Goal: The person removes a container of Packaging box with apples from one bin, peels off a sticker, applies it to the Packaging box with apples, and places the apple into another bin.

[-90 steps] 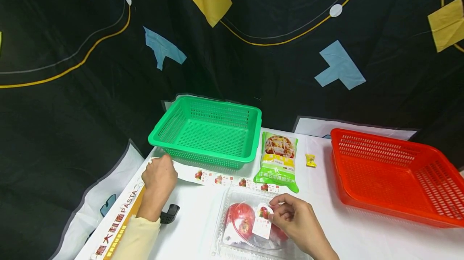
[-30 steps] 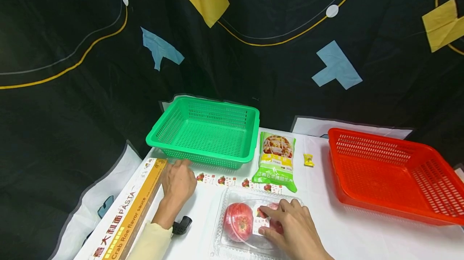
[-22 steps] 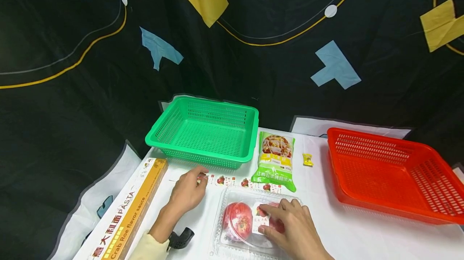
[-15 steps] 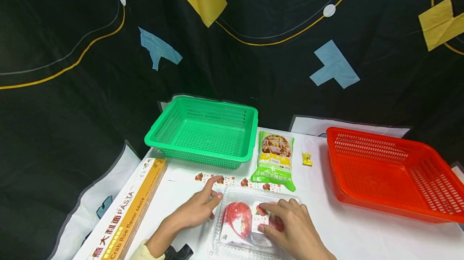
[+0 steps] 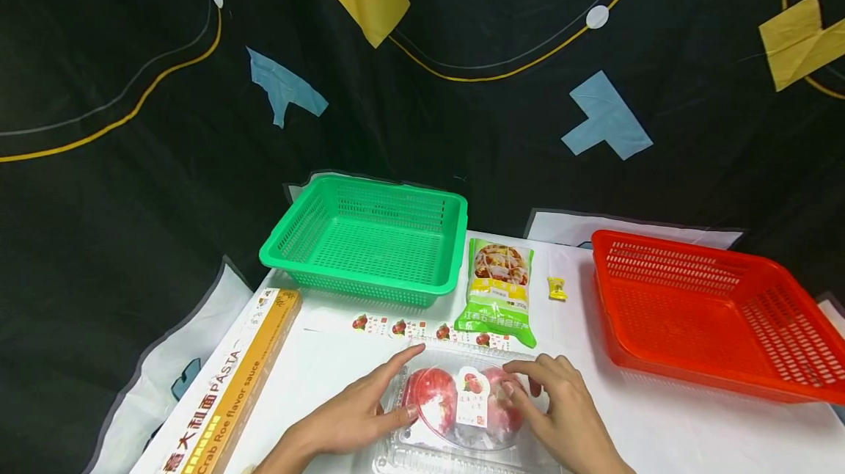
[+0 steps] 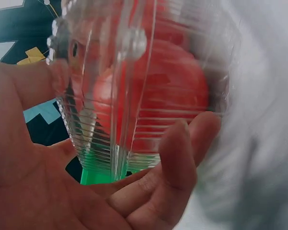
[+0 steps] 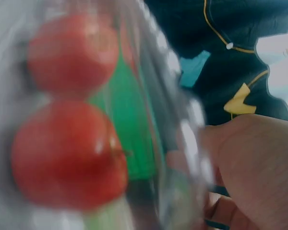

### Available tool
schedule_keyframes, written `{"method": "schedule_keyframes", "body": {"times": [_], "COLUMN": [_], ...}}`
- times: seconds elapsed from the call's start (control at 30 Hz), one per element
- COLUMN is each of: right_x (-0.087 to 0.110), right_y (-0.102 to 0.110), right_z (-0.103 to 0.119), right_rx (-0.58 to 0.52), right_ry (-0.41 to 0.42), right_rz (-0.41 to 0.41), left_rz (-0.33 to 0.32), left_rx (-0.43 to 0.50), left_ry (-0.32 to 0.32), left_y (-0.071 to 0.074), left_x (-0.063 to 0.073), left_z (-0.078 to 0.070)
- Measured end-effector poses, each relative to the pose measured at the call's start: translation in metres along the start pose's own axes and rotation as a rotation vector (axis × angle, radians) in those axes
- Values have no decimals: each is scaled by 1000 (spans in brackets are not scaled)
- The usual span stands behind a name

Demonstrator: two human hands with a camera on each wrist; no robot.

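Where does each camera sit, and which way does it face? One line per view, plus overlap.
Head: worn on the head, facing forward and down at the table; left hand and right hand show, at the clear container.
Left wrist: worn there, looking at the container's ridged side and red fruit inside; that hand's fingers show.
Right wrist: worn there, looking at two red fruits, blurred, through the container; part of the right hand shows.
Shared by head and right wrist: both fruits and the black backdrop.
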State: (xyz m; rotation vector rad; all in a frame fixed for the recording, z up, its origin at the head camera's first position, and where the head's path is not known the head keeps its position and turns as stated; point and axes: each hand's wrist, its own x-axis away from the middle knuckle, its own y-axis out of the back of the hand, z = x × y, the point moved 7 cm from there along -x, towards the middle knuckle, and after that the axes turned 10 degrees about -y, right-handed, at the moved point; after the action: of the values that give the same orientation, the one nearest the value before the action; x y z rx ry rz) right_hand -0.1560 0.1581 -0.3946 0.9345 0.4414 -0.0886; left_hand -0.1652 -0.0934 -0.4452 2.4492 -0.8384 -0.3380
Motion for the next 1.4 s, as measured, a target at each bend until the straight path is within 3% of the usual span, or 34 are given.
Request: {"method": "schedule_keyframes", "body": {"times": [0.13, 0.3, 0.4, 0.7, 0.83, 0.93, 1.03, 1.1, 1.23, 1.4], "right_x": [3, 6, 8, 17, 23, 30, 38, 42, 44, 43], "right_y": [11, 22, 29, 45, 47, 45, 44, 44, 47, 53], "right_z": [-15, -37, -51, -105, -136, -160, -181, -190, -201, -208], "right_rx": [28, -16, -38, -32, -84, -201, -418, -575, -848, -1089], "right_ry": [-50, -131, -198, -405, -550, -707, -873, -937, -938, -917], "right_rz": [-50, -100, -114, -65, -1, 51, 80, 83, 67, -103], "left_rz": [5, -11, -31, -81, -107, -120, -127, -132, -141, -147], "left_rx": [66, 218, 247, 327, 362, 395, 432, 453, 471, 477], "left_ry": [22, 38, 39, 44, 31, 19, 6, 6, 16, 8], "left_y": [-2, -5, -5, -5, -6, -6, -7, -7, -7, -7], "left_x": [6, 11, 12, 16, 17, 16, 16, 15, 16, 16], "left_z": [-1, 0, 1, 1, 0, -1, -1, -1, -1, -3]}}
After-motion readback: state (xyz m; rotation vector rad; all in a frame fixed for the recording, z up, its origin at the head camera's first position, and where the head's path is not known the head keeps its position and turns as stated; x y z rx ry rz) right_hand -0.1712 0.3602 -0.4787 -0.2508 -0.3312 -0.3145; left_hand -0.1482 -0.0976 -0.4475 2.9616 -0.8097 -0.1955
